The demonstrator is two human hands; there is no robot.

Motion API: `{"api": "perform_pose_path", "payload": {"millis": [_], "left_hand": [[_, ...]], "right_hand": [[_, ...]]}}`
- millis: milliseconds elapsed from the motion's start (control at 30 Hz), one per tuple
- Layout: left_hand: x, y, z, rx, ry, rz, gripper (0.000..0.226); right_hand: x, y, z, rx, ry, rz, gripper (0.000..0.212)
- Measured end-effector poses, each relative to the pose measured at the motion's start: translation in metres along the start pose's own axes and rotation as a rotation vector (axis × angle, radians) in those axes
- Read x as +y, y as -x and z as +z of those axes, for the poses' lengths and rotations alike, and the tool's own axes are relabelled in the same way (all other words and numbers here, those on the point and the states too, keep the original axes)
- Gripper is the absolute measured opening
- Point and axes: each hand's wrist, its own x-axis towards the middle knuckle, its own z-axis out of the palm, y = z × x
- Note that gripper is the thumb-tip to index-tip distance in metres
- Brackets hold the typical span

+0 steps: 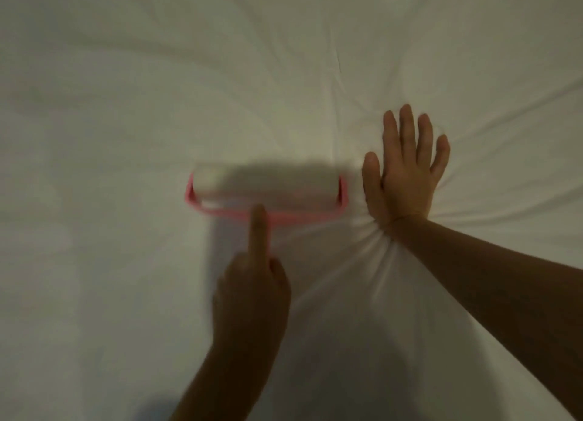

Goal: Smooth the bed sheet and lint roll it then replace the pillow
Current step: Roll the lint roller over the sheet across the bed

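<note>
— Where do we have the lint roller (pixel 268 184)?
— On the bed sheet (pixel 126 73), a little left of centre. Its white roll (pixel 284 185) lies with the long axis left to right, held in a pink frame (pixel 220 214). The handle, hidden under our fingers, points toward the near side.
— And our hands?
— Our left hand (pixel 252 294) is curled round the handle, index finger (pixel 259 231) stretched straight along it to the frame. Our right hand (pixel 403 174) lies flat, fingers straight and slightly spread. Its palm presses the sheet just right of the roller and holds nothing.
— Any writing on the roll?
— Faint pink marks near its right end, too blurred to read.
— The surface?
— White cloth fills the view, dimly lit, with creases fanning out from our right wrist.
</note>
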Motion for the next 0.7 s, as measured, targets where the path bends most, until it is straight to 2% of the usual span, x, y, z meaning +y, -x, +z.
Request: {"api": "perform_pose_path", "payload": {"millis": [100,233,400,533,600,700], "left_hand": [[0.032,-0.066,-0.003,0.242,0.035,0.191,0.065],[0.062,-0.111,0.004,0.166,0.102,0.125,0.067],[0.007,-0.022,0.013,0.099,0.109,0.218,0.07],[-0.01,0.001,0.013,0.016,0.091,0.182,0.069],[0.005,-0.019,0.012,0.065,0.084,0.19,0.072],[0.044,-0.074,0.004,0.195,0.085,0.201,0.063]], "right_hand": [[0.001,0.001,0.005,0.026,0.017,-0.017,0.06],[0.002,0.001,0.006,0.04,0.038,-0.026,0.059],[0.002,0.001,0.007,0.053,0.048,-0.025,0.059],[0.003,0.001,0.01,0.066,0.061,-0.027,0.06],[0.004,0.001,0.009,0.062,0.062,-0.03,0.06],[0.004,0.001,0.009,0.052,0.066,-0.037,0.06]]}}
